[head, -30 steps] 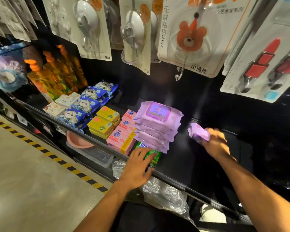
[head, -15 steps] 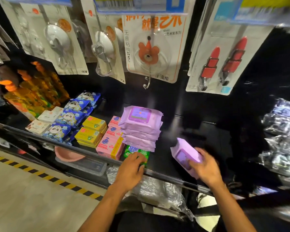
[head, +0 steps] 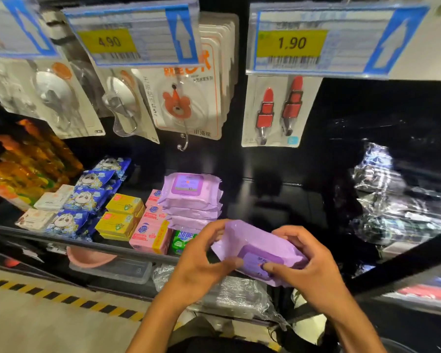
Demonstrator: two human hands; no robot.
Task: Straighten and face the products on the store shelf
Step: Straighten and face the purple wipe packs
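**Both hands on one purple wipes pack, in front of the shelf**

Head view: I see the left hand [head: 201, 263] and the right hand [head: 313, 266] together holding a soft lilac plastic wipes pack with a darker purple flip lid [head: 255, 244]. Each hand's grip is closed on it. The left fingers curl over its upper left edge, the right fingers curl over its right end, and both thumbs press on the lid. The pack is tilted, lid towards me. It is off the shelf, in front of the front edge, just to the right of the stack and lower in the picture.

On the glossy black shelf [head: 278, 200] a stack of matching lilac wipes packs [head: 191, 197] lies flat, lid up. Left of it, touching, stand pink soap boxes [head: 150, 235] in a row, with a green packet [head: 185, 239] at the stack's front. Further left come yellow boxes [head: 120, 220], then blue cartoon-face sachets [head: 87, 194], small white boxes [head: 49, 200] and orange bottles [head: 23, 161], which are blurred.

Above hang a white card with a bear-shaped hook [head: 181, 105] and a card with two red lipstick-shaped hooks [head: 278, 110], under price labels reading 4.90 [head: 133, 42] and 1.90 [head: 316, 42]. At the right lies crinkled silvery plastic wrap [head: 392, 194]; I cannot tell what it covers.
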